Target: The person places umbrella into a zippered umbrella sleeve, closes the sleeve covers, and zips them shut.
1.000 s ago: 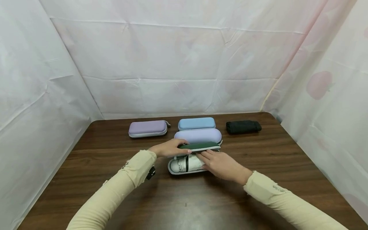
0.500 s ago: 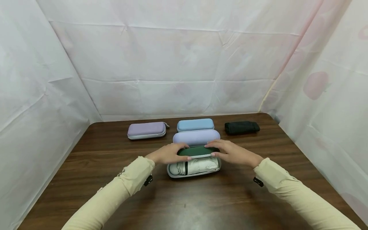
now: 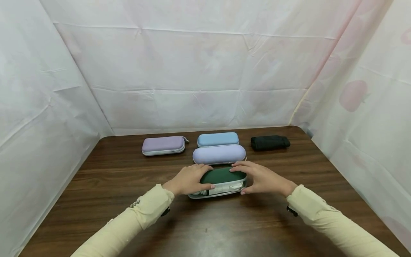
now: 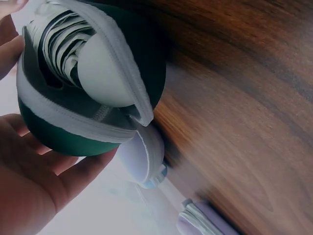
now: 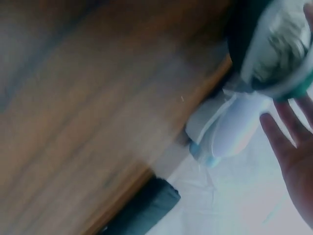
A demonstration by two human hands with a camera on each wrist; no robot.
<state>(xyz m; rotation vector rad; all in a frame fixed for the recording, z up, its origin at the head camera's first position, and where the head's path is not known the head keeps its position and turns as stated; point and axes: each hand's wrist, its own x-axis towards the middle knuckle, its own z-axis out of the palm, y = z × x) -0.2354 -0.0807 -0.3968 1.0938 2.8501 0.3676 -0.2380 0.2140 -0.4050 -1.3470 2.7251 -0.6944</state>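
A dark green hard zip case (image 3: 222,175) with a pale grey zipper edge lies on the table in front of me, its lid partly lowered. Inside is a folded white compact umbrella (image 4: 105,73) with a rounded pale end and a black strap. My left hand (image 3: 187,180) holds the lid's left end, thumb at the front edge and fingers over the top. At the lid's right end my right hand (image 3: 263,178) curves its fingers over the top, thumb low at the front. A gap along the front still shows part of the umbrella.
Right behind the green case lies a lavender case (image 3: 219,154), with a light blue case (image 3: 218,139) behind that. A purple case (image 3: 163,144) sits back left, a black rolled bundle (image 3: 270,142) back right. Whitish sheeting (image 3: 199,71) hangs around the wooden table (image 3: 205,232).
The right hand has gone from the umbrella inside the case to the lid's right end. Both hands have brought the lid forward and down, covering most of the umbrella.
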